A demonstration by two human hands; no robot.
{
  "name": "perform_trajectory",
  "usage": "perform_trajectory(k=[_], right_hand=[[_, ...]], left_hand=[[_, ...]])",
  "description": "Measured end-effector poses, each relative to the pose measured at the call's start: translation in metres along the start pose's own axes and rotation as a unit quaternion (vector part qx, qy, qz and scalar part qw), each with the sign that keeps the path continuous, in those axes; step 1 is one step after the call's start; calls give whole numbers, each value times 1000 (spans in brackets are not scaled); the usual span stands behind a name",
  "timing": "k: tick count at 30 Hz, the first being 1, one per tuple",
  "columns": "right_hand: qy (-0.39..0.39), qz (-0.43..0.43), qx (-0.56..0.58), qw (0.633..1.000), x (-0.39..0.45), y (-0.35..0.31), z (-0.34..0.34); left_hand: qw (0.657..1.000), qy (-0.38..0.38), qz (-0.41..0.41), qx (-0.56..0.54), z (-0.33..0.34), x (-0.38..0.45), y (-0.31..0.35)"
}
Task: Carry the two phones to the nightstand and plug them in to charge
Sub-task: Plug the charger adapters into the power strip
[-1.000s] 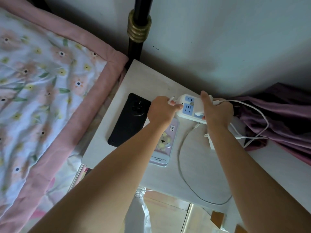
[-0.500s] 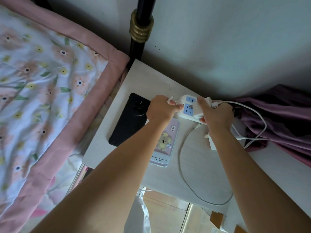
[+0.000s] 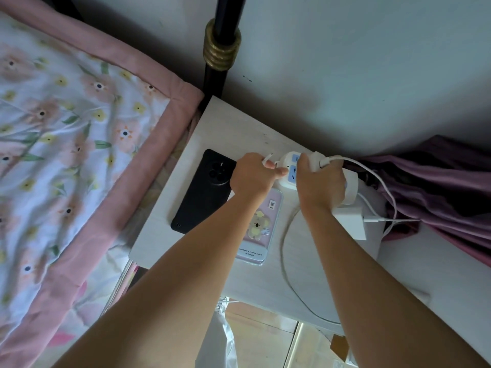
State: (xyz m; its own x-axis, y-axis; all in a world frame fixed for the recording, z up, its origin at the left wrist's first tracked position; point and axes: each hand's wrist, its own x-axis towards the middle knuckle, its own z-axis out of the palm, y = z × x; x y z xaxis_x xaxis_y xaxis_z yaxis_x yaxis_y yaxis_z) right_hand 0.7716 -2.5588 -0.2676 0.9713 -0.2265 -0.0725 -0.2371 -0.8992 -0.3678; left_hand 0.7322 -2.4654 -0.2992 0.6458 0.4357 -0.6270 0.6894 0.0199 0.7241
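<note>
A black phone lies face down on the white nightstand, with a pink-cased phone bearing a koala picture beside it, partly under my left arm. At the back stands a white power strip with blue sockets. My left hand is closed around a white cable end and touches the strip's left end. My right hand grips a white charger plug over the strip's sockets. A second white charger block lies to the right, and a white cable loops across the top.
A bed with a flowered, pink-edged quilt borders the nightstand's left side. A black bedpost with a brass ring rises at the back corner. Purple fabric is bunched to the right. The wall is right behind.
My right hand has shifted left along the power strip and now holds a white charger plug over its sockets. My left hand has stayed at the strip's left end.
</note>
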Motion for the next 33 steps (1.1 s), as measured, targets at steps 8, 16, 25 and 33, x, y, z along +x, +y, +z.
perform_trajectory(k=[8,16,25,33], right_hand=[[28,-13,24,999,-7,6,7],[28,-28,0,999,-20,9,20],[-138,-58,89,985,-14,26,4],[-196,-52,224,953,-21,79,-31]], left_hand=[[1000,-3,-5,-14,0,0,0],[999,-8,-14,-30,1,2,-2],[988,33,93,115,8,1,1],[969,-6,231,91,8,-12,-8]])
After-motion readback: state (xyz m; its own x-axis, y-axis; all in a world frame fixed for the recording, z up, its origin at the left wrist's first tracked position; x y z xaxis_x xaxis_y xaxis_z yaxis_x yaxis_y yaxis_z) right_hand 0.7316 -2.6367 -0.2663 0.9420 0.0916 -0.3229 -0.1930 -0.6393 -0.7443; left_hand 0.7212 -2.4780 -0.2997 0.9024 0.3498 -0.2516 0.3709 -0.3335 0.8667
